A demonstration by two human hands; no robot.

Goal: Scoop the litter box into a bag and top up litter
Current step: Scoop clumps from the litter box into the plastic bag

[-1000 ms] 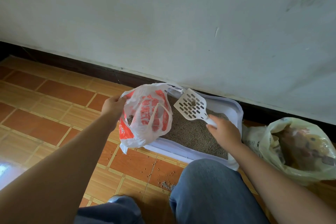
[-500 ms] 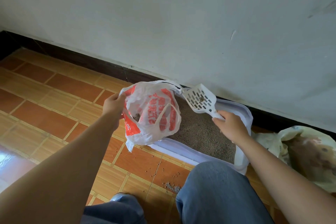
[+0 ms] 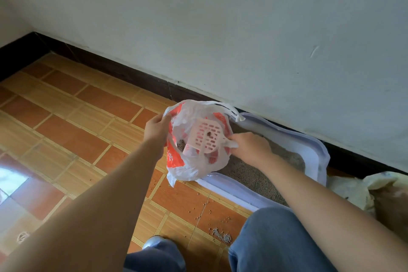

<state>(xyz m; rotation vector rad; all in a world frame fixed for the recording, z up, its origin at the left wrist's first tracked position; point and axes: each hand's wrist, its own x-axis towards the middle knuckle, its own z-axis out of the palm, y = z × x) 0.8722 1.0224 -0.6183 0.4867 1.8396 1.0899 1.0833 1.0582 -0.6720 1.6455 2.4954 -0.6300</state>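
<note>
Scoop held inside the bag, at the left end of the box.

The left hand (image 3: 157, 129) pinches the rim of the bag (image 3: 189, 168) and holds its mouth wide, with the bag hanging over the box's (image 3: 314, 150) front left corner. The right hand (image 3: 251, 147) grips the handle of the scoop (image 3: 207, 137), fingers curled round it. The slotted head lies in the bag's mouth with 1 dark clump (image 3: 208, 133) on it, and more clumps show lower in the bag. The box sits on the tiles (image 3: 72, 130) along the skirting (image 3: 136, 75), with grey litter (image 3: 249, 175) inside. Loose grains (image 3: 221, 235) lie on the tiles near the box's front edge, by a knee (image 3: 271, 238). A sack (image 3: 353, 192) lies just beside the box's right end.
</note>
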